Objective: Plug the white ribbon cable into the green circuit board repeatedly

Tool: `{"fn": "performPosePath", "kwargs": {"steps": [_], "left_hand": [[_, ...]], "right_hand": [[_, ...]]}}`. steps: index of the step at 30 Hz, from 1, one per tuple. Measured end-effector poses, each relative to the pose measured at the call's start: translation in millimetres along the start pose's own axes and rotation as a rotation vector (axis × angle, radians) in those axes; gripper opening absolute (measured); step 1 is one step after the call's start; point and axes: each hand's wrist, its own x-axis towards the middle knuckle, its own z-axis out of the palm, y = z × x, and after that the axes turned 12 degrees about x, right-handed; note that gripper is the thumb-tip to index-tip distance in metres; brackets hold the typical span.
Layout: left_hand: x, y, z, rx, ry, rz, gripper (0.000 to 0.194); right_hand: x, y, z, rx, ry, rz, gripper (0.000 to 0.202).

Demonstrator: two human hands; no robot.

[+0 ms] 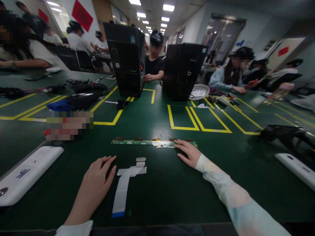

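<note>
A long, thin green circuit board (145,142) lies crosswise on the green table mat. My right hand (188,152) reaches to its right part, fingers stretched and apart, fingertips on or just over the board. Nearer to me lies a white flat ribbon cable (121,190), folded at an angle, with a blue strip at its near end and a connector at its far end. My left hand (98,175) rests on the mat just left of the cable, apart from it, fingers extended and holding nothing.
Two black computer towers (126,62) (183,70) stand across the table, with a person (155,64) behind them. A white device (29,175) lies at the left, another white device (297,168) at the right. A white basket (199,91) and tools sit farther back. Yellow tape (184,127) marks the mat.
</note>
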Motion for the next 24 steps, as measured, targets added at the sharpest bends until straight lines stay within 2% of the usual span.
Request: {"fn": "performPosePath", "kwargs": {"steps": [8,14,20,24], "left_hand": [[0.5,-0.2,-2.6,0.025,-0.049,-0.026,0.056],[1.0,-0.1,-2.2,0.024,-0.038,-0.023,0.056],[2.2,1.4,-4.3,-0.103,-0.008,-0.003,0.052],[1.5,9.8,-12.8,-0.218,0.002,0.110,0.044]], "right_hand": [[19.5,-19.0,17.3,-0.040,-0.018,-0.013,0.041],[36.4,-32.1,25.3,-0.035,-0.054,0.001,0.040],[34.3,-22.9,31.7,-0.011,-0.017,-0.039,0.041],[29.3,-17.5,32.8,-0.010,0.007,-0.045,0.042]]}}
